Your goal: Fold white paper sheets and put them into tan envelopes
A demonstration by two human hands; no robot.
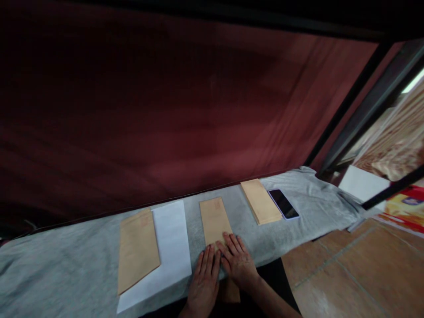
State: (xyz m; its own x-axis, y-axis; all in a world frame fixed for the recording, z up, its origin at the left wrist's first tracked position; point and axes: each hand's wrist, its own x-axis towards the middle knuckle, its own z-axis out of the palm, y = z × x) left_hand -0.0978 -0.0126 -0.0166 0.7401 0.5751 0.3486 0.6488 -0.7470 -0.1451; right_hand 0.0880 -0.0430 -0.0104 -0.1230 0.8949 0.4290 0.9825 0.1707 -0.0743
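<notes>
Together, left hand (204, 277) and right hand (239, 264) lie flat and open, gripping nothing, on brown envelope (214, 221).

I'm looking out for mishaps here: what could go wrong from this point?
The left hand and right hand lie flat on the middle envelope; its near end seems to overhang the grey cloth, so it might crease there. The cloth, wrinkled toward the right, could shift and nudge the phone.

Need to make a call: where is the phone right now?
In the head view, the phone lies right of centre on the grey cloth, just right of the rightmost brown envelopes and farther right than the right hand.
</notes>
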